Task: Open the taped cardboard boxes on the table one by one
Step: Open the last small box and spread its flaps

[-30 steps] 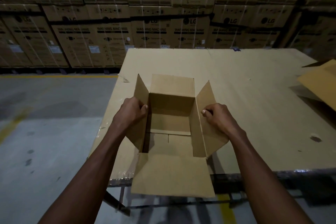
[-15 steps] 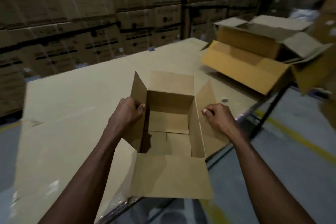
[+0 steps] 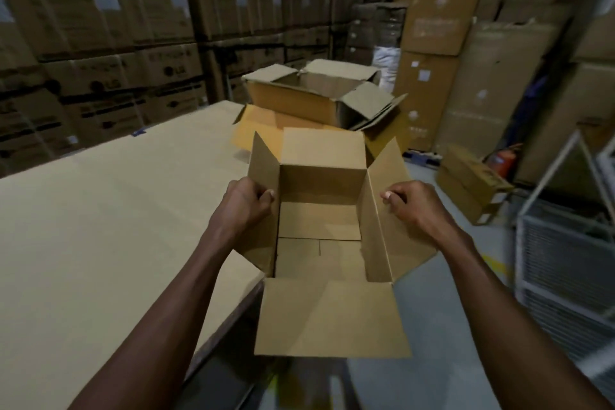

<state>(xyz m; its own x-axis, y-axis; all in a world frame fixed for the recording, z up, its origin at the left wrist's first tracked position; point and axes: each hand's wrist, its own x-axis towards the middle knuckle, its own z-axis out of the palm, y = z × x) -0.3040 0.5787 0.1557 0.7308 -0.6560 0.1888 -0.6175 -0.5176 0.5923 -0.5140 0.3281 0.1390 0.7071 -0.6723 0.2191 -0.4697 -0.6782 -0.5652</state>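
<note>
An opened, empty cardboard box [image 3: 321, 230] with all its flaps spread is held in the air past the right edge of the cardboard-covered table [image 3: 109, 210]. My left hand [image 3: 244, 201] grips its left side flap. My right hand [image 3: 411, 205] grips the right side flap, thumb on the inner face. The near flap hangs toward me. Two other opened boxes [image 3: 319, 96] sit stacked beyond it at the table's far right end.
Tall stacks of cartons [image 3: 116, 27] line the back wall and the right side. A small closed carton [image 3: 472, 183] lies on the floor to the right, beside a metal wire cage [image 3: 565, 243]. Grey floor shows under the held box.
I have turned to the right with the open box in both hands. It has left the tabletop and now hangs past the table's right edge, closer to the stacked opened boxes.
</note>
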